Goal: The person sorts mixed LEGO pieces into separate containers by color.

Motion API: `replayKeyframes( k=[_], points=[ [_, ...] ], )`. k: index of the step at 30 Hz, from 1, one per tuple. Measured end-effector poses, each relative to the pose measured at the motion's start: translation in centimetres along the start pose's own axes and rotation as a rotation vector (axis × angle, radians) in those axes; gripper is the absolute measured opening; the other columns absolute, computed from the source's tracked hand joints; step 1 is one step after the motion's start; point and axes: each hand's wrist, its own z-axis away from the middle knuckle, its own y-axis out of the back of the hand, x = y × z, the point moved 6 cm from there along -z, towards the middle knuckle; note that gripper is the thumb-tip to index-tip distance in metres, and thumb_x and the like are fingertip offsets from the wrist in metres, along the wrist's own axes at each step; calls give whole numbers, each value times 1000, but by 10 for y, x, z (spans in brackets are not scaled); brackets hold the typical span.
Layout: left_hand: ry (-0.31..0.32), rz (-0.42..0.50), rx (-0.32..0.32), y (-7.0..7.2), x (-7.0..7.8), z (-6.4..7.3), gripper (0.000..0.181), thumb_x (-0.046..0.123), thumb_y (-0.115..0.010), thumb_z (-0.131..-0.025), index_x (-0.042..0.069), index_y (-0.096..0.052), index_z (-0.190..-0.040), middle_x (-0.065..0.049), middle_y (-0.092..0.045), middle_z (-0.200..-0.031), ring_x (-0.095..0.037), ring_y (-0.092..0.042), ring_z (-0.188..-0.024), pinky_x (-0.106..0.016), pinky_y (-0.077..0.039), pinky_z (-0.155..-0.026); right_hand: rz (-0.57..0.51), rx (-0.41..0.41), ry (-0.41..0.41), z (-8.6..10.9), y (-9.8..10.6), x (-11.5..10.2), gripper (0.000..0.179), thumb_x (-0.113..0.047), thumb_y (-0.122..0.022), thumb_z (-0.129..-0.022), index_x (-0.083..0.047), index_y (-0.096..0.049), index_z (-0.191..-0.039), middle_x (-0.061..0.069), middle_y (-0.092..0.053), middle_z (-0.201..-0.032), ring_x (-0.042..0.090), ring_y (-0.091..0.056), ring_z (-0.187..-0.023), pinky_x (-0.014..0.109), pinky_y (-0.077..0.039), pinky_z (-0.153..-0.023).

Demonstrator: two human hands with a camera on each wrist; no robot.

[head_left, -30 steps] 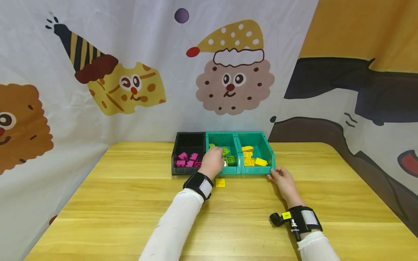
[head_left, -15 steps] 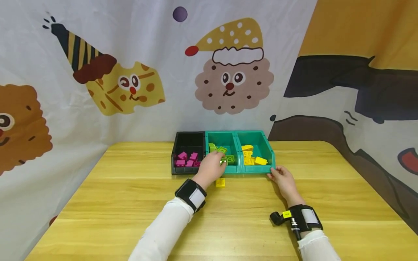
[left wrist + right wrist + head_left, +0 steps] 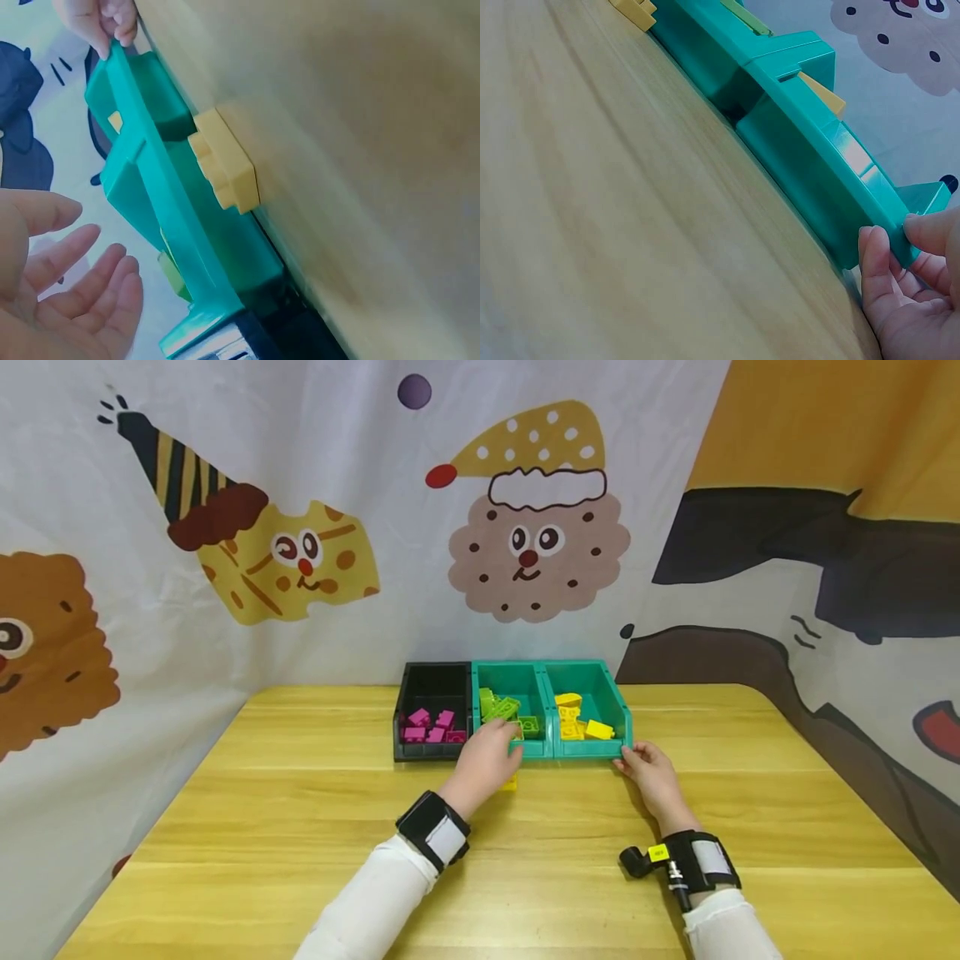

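My left hand hovers at the front of the middle teal bin, its fingers loosely bent and holding nothing in the left wrist view. Green bricks lie inside that bin, partly behind the fingers. On the table before the bins sits a yellow brick, mostly covered by my left hand in the head view. With thumb and fingers, my right hand pinches the front right corner of the right teal bin. Several yellow bricks lie in this bin.
A black bin with several magenta bricks adjoins the teal bins on the left. The wooden table extends in front of them. A printed cloth hangs behind the table.
My left hand has drawn back from inside the middle bin toward its front edge, leaving a green brick among the others. The right hand has stayed at the bin's corner.
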Motion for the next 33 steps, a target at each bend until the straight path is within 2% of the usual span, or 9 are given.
replayKeyframes(
  k=[5, 9, 19, 24, 33],
  points=[
    [0, -34, -31, -4, 0, 8, 19, 19, -63, -90, 6, -68, -104, -9, -67, -102, -23, -64, -93, -35, -54, -77, -9, 3, 3, 0, 0, 0, 29, -16, -44, -100, 8, -40, -116, 0, -51, -95, -4, -56, -79, 10, -48, -75],
    [38, -37, -70, -6, -4, 16, 22, 21, -65, -89, 6, -69, -105, -9, -68, -103, -24, -64, -95, -36, -53, -80, -9, -2, -4, 0, 0, 0, 29, -15, -44, -100, 8, -40, -117, 1, -51, -95, -4, -57, -79, 10, -48, -76],
    [111, 73, -76, 1, -10, 29, 25, 21, -64, -90, 4, -68, -107, -11, -68, -108, -26, -63, -102, -38, -50, -88, -12, -2, -4, -1, 1, -1, 29, -16, -44, -100, 8, -40, -117, 1, -51, -95, -4, -57, -79, 10, -48, -75],
    [120, 119, -85, 2, -11, 33, 25, 21, -64, -90, 4, -67, -107, -11, -68, -108, -26, -62, -103, -39, -49, -90, -3, -3, -2, 0, 1, -1, 28, -16, -43, -101, 8, -40, -116, 0, -50, -95, -4, -56, -79, 10, -47, -75],
    [61, 153, -238, -9, -7, 39, 35, 26, -61, -92, 7, -61, -121, -13, -58, -126, -27, -54, -118, -41, -42, -102, -16, -6, -7, 0, 0, -2, 26, -15, -43, -101, 7, -40, -115, -1, -50, -94, -4, -56, -79, 11, -48, -75]
  ],
)
